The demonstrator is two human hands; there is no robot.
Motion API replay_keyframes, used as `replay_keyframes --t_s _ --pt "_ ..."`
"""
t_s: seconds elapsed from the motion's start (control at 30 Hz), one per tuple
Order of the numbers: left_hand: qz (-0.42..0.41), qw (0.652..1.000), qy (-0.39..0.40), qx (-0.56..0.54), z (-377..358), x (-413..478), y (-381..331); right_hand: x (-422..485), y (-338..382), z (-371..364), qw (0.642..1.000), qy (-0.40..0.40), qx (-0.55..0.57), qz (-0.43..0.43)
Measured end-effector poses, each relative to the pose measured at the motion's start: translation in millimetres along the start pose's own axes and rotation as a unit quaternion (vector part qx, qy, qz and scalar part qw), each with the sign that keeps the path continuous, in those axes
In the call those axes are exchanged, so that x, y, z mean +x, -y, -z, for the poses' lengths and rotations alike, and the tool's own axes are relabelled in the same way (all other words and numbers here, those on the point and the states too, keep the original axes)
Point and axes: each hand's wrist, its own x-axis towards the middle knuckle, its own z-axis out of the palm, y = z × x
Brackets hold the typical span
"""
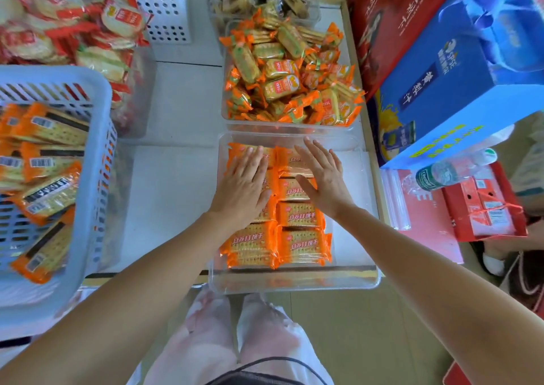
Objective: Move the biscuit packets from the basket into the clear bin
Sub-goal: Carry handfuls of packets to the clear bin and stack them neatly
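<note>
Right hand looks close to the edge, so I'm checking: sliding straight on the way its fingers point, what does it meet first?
Most likely the far wall of the clear bin, just ahead of the right hand. Should the hand clear the rim, which is unclear, then the small packets beyond.

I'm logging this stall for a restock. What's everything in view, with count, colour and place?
basket: one, pale blue, left
packets: many, orange, in basket and bin
bin: one, clear, front centre
far bin: one, clear, behind it
small packets: heap, orange-green, in far bin
red packets: heap, upper left
white basket: one, top
blue box: one, right
red box: one, top right
bottle: one, green label, right
left hand: open, on bin's packets
right hand: open, over bin's packets
</note>
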Motion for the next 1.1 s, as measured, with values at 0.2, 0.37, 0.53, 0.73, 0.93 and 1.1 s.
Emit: replay_keyframes --t_s 0.2,0.37,0.53,0.73,0.93,1.1 --pt "0.016 0.966 -0.241 -0.087 52.2 -42.2 -7.4 23.1 57.9 37.4 0.987 -0.083 0.13 0.05" --pt "0.045 0.925 -0.364 -0.098 95.7 -88.1 14.7 46.4 144.6 45.3 0.965 -0.116 0.219 0.087" --pt "0.124 0.906 -0.402 -0.047 109.5 -156.7 81.8 67.1 242.1 35.7 0.946 -0.079 0.279 0.147" --pt "0.258 0.908 -0.329 0.035 89.6 -240.0 200.0 93.9 334.8 -2.5 0.941 0.019 0.257 0.218" --pt "0.348 0.91 -0.22 0.055 80.7 -308.6 315.0 122.6 408.7 -57.4 0.955 0.077 0.187 0.215" --pt "0.38 0.908 -0.155 0.08 78.5 -343.0 390.5 145.8 457.7 -102.7 0.969 0.146 0.115 0.165"
